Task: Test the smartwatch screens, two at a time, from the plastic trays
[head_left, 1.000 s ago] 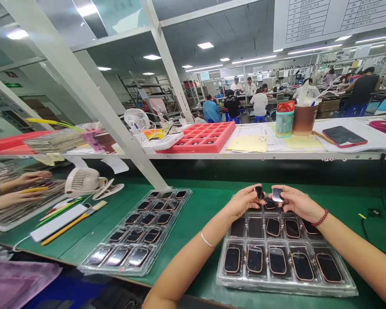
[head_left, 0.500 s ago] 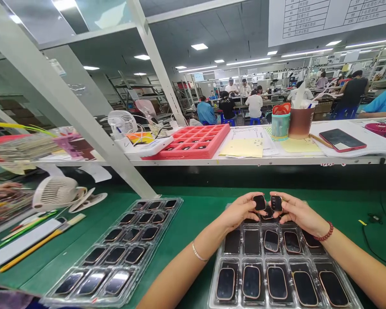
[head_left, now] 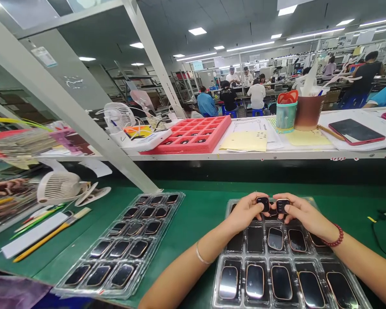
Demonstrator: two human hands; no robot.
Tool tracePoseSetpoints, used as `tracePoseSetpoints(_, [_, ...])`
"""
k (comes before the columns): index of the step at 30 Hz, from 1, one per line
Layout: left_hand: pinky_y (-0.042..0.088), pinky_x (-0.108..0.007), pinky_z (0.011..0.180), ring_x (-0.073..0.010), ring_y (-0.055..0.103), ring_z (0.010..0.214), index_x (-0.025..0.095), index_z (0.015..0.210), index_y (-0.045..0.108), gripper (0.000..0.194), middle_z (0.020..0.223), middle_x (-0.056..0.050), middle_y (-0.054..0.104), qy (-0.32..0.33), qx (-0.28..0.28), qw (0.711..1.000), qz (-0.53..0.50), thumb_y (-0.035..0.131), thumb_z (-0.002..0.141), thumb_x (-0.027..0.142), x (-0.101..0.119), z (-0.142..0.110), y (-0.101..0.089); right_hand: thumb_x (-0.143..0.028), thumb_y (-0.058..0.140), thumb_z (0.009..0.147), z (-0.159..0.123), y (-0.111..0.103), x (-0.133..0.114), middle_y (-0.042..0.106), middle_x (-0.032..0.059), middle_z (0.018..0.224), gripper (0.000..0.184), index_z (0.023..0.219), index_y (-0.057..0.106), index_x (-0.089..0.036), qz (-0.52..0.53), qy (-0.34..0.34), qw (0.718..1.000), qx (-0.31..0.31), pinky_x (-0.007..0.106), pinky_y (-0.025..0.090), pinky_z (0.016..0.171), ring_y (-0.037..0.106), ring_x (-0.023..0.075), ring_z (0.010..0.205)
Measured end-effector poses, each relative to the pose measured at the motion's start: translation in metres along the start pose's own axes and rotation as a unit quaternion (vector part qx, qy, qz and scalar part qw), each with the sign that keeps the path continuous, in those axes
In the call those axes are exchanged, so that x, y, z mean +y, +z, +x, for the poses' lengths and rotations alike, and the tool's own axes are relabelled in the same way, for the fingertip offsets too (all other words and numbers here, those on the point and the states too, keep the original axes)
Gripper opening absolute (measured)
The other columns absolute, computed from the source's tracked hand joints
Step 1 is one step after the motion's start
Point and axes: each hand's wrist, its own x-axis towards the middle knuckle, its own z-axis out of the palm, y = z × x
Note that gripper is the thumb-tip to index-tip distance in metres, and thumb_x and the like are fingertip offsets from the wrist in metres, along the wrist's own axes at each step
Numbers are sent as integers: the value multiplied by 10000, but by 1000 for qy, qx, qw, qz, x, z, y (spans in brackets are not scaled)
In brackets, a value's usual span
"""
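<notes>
My left hand (head_left: 248, 211) grips a small smartwatch body (head_left: 263, 204) with a dark screen and gold rim, its thumb on the glass. In my right hand (head_left: 300, 211) is a second smartwatch body (head_left: 282, 206), held upright between thumb and fingers, with faint text lit on its screen. The two watches are side by side with a narrow gap. Both hands are above a clear plastic tray (head_left: 267, 255) of watch bodies, hiding part of its far rows. Two pockets in its middle row, at the left, show no gold-rimmed watch.
Another clear tray (head_left: 154, 246) full of watch bodies lies to the left on the green bench. Beyond it are a brush (head_left: 53, 234), a white fan (head_left: 59, 189) and another person's hand (head_left: 6, 186). A shelf holds a red compartment tray (head_left: 193, 139), cups and a phone (head_left: 357, 130).
The view has shifted slightly. Both hands still hold their watches above the tray. My left thumb now lies on its watch's screen, where text has appeared.
</notes>
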Motion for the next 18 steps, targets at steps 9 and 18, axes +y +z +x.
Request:
tracePoseSetpoints(9, [447,-211,561,-149,638,738,163,1045,558,322,886,-56,641,2,-17,1000,8,608,758,300,-1,-2,0,-393,543,835,0,1,-3,627,60,954,294,1058,559,-201,-5,-1,1000,-5,262,488,559,596,141,692])
tracePoseSetpoints(18, [425,-210,555,-130,635,685,153,1051,546,272,896,-60,646,-2,-23,999,40,557,792,236,-8,-1,-2,-395,531,857,-2,2,0,640,55,926,262,1024,562,-195,-21,-8,1000,-13,280,513,598,588,120,638])
